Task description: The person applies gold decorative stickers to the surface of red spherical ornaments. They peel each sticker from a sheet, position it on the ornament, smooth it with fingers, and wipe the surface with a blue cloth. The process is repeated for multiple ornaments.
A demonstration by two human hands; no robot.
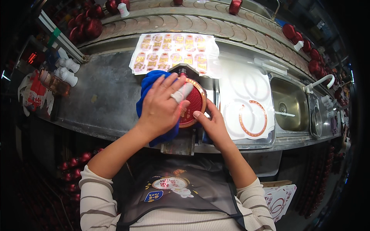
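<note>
A round red bottle (194, 102) with a dotted face and a gold-and-orange ring decal lies at the centre, its neck pointing away from me. My left hand (162, 101), one finger wrapped in white, presses on its left side and on a blue cloth (147, 86) bunched there. At the bottle's lower right edge, my right hand (213, 124) grips the rim with thumb and fingers. A metal holder (185, 68) shows behind the neck. What lies under the bottle is hidden.
Behind is a printed decal sheet (176, 53); to the right, a white sheet with a ring decal (253, 118) on a tray, then a sink (289, 104) with a faucet (321, 82). A drink bottle (55, 82) stands left. Beyond runs a slatted conveyor (202, 26) with red bottles.
</note>
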